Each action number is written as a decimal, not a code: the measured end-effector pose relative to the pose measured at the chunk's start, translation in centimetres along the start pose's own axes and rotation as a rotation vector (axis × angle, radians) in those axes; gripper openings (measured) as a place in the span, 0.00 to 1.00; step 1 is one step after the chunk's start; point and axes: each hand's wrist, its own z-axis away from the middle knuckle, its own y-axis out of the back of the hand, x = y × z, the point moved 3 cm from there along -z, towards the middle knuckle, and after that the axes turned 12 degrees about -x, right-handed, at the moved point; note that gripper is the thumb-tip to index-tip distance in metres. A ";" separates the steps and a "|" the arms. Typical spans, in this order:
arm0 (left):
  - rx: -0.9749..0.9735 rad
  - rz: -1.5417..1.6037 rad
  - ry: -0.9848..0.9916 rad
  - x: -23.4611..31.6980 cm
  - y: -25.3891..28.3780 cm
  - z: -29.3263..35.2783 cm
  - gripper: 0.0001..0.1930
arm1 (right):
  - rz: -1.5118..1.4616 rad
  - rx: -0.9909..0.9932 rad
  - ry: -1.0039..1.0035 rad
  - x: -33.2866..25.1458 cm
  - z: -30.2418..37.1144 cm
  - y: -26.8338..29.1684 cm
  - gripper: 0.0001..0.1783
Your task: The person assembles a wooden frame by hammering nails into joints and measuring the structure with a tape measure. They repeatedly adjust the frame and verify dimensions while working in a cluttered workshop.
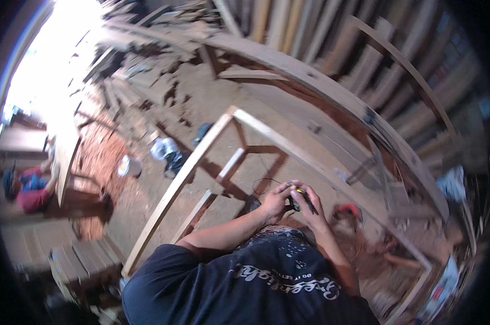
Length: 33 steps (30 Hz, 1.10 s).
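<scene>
My left hand [276, 205] and my right hand [315, 210] meet in front of my chest. Both are closed around a small black object with a yellow patch [295, 201]; fingers cover much of it, and its kind is not clear. A thin dark cord or wire [260, 182] loops just left of my left hand. Beyond and around my hands stands a pale wooden frame [277, 136], its long bars running to the lower left and lower right.
A long wooden bench [321, 78] crosses behind the frame. Boards [288, 24] lean at the back. A red tool [349, 210] lies to the right. On the left are a white bucket [129, 166], sawdust [96, 162] and another person in red [36, 192] beside a board.
</scene>
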 end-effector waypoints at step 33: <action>-0.549 -0.835 0.529 -46.1 -30.1 -14.0 0.14 | -0.134 1.015 -0.375 25.6 59.7 12.9 0.24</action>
